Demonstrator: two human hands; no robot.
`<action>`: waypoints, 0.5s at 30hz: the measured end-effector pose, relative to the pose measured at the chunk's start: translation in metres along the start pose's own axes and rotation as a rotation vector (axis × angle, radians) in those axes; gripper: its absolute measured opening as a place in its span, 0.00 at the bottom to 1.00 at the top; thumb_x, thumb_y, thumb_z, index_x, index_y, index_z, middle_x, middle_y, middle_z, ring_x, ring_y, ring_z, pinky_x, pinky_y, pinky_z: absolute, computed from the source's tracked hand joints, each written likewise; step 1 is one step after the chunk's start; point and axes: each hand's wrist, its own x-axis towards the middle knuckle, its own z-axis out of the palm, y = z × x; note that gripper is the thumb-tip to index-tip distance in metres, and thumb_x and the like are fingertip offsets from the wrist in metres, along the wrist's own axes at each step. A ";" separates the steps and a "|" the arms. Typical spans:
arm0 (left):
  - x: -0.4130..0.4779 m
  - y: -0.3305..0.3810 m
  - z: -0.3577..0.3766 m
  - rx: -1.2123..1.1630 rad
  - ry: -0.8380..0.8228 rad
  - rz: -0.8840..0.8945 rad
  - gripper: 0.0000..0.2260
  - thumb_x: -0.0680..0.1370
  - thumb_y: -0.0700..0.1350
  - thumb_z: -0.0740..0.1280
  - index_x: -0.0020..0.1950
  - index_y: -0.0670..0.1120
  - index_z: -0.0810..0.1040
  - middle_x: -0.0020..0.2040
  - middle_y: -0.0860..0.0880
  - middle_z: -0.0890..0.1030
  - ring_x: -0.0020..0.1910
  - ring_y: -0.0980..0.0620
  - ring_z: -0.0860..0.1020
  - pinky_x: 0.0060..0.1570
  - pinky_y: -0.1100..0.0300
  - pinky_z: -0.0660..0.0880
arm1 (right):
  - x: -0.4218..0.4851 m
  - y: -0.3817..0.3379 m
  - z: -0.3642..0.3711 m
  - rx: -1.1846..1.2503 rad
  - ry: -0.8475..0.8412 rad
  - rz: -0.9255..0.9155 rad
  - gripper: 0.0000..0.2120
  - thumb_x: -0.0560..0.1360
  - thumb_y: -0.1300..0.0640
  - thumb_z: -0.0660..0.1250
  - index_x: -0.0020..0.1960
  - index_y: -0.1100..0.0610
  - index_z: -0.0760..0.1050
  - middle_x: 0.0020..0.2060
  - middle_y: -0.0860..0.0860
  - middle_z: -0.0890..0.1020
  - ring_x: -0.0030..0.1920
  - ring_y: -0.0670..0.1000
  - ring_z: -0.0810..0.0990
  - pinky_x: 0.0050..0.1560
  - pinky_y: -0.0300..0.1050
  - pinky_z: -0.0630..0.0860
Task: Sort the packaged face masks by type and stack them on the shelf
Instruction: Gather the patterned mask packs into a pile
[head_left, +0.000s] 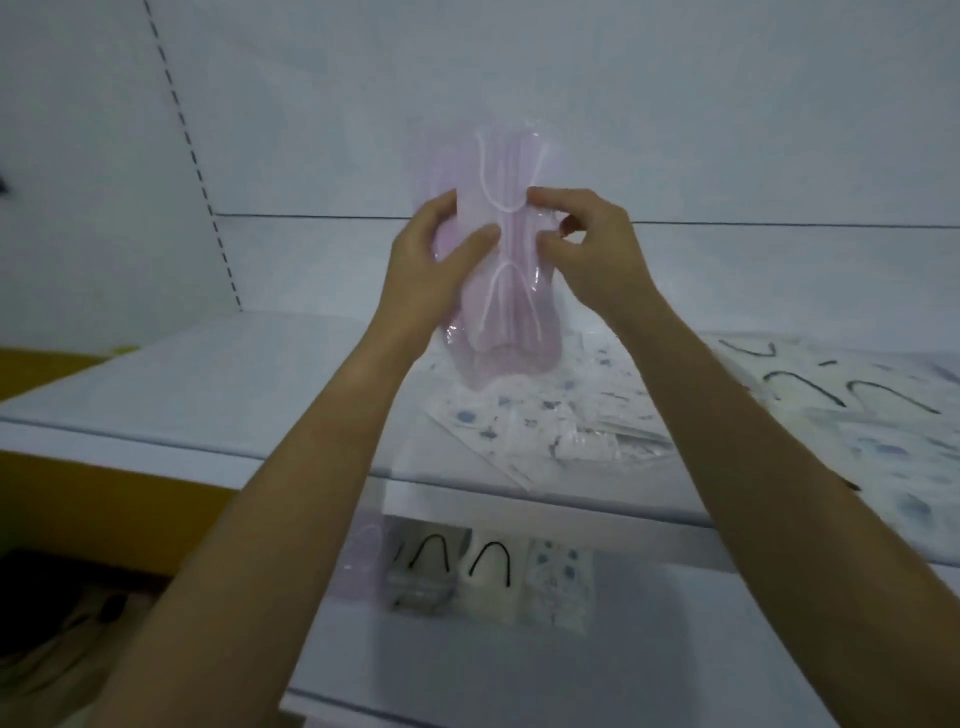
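A pink mask pack (501, 249) is held upright above the upper shelf (208, 395). The left hand (431, 265) grips its left edge, thumb across the front; the right hand (589, 254) pinches its right edge. Patterned packs (524, 431) lie beneath.

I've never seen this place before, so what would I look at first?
Your eye lands on the pink mask pack held upright in the middle, the left hand gripping one side and the right hand pinching the other. Just below it, blue-spotted mask packs lie on the shelf. A row of packs, two with black ear loops, sits on the lower shelf.
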 end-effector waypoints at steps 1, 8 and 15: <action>-0.005 0.000 -0.010 0.047 0.021 0.012 0.19 0.72 0.40 0.68 0.63 0.42 0.73 0.58 0.47 0.78 0.56 0.50 0.78 0.59 0.54 0.75 | -0.007 -0.007 0.008 -0.015 -0.026 -0.028 0.22 0.71 0.68 0.64 0.64 0.58 0.73 0.56 0.49 0.75 0.45 0.38 0.72 0.50 0.24 0.67; -0.074 0.008 -0.090 -0.151 0.087 -0.177 0.34 0.75 0.30 0.61 0.76 0.52 0.54 0.64 0.54 0.66 0.56 0.56 0.74 0.46 0.65 0.78 | -0.075 -0.064 0.075 0.118 -0.210 0.069 0.30 0.78 0.64 0.60 0.76 0.60 0.50 0.70 0.53 0.62 0.68 0.48 0.62 0.66 0.31 0.61; -0.195 -0.011 -0.193 -0.314 -0.034 -0.437 0.23 0.73 0.30 0.60 0.67 0.42 0.68 0.55 0.44 0.80 0.51 0.48 0.81 0.45 0.56 0.79 | -0.203 -0.104 0.169 0.142 -0.303 0.120 0.26 0.77 0.69 0.55 0.74 0.63 0.53 0.73 0.59 0.54 0.74 0.52 0.54 0.60 0.16 0.48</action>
